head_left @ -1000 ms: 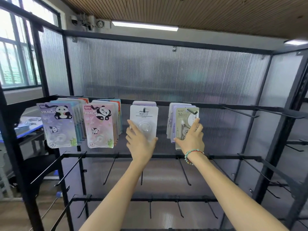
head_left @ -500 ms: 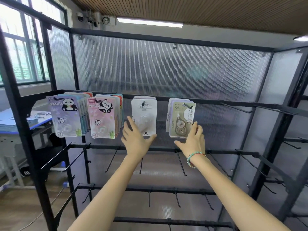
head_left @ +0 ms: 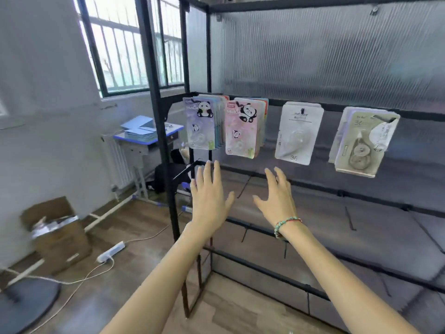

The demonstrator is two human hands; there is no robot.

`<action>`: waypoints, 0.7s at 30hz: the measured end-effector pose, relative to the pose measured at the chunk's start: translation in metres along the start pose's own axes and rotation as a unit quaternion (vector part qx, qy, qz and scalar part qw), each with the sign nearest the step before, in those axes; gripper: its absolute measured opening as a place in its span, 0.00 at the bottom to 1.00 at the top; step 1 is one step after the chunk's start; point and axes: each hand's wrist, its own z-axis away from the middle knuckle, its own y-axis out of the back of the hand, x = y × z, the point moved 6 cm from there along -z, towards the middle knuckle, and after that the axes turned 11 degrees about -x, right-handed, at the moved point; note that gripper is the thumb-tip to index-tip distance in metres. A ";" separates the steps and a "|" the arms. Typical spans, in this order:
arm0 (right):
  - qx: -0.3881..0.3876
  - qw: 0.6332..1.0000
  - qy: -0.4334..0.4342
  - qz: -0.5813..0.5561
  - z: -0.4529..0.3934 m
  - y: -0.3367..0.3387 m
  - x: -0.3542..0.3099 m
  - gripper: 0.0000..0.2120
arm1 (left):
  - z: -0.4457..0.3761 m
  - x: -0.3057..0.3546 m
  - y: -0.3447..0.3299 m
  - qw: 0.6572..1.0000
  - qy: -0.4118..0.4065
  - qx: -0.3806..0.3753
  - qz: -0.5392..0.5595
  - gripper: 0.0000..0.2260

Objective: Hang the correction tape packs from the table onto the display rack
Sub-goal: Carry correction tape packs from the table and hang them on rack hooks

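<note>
Left hand (head_left: 208,198) and right hand (head_left: 277,201): fingers spread, holding nothing, raised below the hanging stock. Four groups of carded correction tape packs (head_left: 298,135) hang along the top rail of the black metal display rack (head_left: 166,165); blue-edged worktop (head_left: 144,137) stands beyond it.

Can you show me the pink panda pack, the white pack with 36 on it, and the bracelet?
pink panda pack (head_left: 243,131), head view, middle of its front card
white pack (head_left: 298,135), head view, clear blister at its middle
bracelet (head_left: 286,224), head view, beads across the right wrist
</note>
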 end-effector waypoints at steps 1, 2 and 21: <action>-0.013 1.000 0.013 -0.005 0.000 -0.014 -0.018 0.34 | 0.008 -0.022 0.007 1.000 0.017 -0.002 -0.008 0.36; -0.026 0.999 0.026 -0.009 0.000 -0.028 -0.036 0.34 | 0.016 -0.045 0.014 0.999 0.034 -0.002 -0.013 0.36; -0.214 0.911 0.354 0.011 0.075 -0.329 -0.495 0.32 | 0.278 -0.510 0.227 0.905 0.407 0.026 -0.122 0.34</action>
